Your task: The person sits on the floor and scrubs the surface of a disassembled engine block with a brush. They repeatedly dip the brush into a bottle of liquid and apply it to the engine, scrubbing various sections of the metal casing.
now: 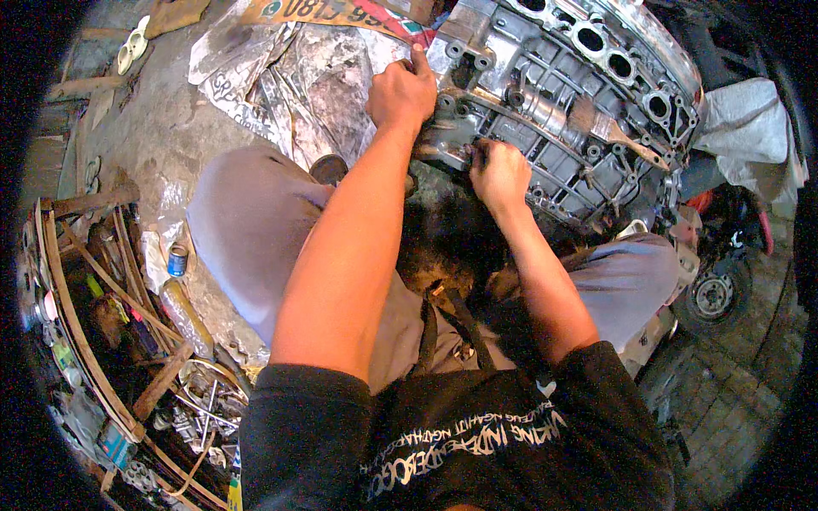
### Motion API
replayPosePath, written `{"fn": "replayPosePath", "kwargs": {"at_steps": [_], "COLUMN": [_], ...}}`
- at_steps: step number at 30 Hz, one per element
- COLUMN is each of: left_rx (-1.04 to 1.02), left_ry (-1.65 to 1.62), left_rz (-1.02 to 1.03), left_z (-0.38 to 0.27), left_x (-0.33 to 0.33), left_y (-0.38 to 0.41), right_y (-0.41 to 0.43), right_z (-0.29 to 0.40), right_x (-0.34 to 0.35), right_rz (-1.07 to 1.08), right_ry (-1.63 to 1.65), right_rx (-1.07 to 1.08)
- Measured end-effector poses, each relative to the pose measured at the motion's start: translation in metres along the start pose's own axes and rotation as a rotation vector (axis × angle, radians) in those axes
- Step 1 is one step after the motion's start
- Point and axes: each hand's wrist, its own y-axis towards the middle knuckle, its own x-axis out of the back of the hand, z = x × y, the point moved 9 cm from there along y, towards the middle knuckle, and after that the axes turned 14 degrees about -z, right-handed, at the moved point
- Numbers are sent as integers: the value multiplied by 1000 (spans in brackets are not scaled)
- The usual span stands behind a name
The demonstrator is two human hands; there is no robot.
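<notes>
A grimy metal engine block (543, 96), with ribs, bolt holes and a row of round ports, sits on its side between my bent knees. My left hand (402, 92) is at its left edge, fingers curled and one digit stretched along the metal; whether it grips the edge is hidden. Bent over the block's near flange, my right hand (501, 175) has its fingertips close together at the dark rim. Anything pinched there is too small and dark to make out. A paintbrush (604, 126) with a wooden handle lies across the block, to the right of both hands.
Left of the block, a stained plastic sheet (319, 83) and a printed banner (319, 11) cover the floor. A blue can (177, 260) and a plastic bottle (185, 316) stand near a wooden rack (64, 306) of parts. On the right are a wheel (712, 295) and a pale sack (744, 121).
</notes>
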Motion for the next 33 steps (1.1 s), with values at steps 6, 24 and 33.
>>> {"fn": "replayPosePath", "kwargs": {"at_steps": [6,24,33], "left_rx": [-16,-10,-22], "left_ry": [-2,-32,-13], "left_rz": [1,21,-15], "left_z": [-3,-2,-5], "left_x": [0,-2,4], "left_y": [2,1,0], "right_y": [-2,-18,-20], "right_z": [14,-28,-3], "right_x": [1,18,17], "right_rz": [-61,-59,-291], "right_ry": [5,134,117], "right_rx": [76,-65,120]}}
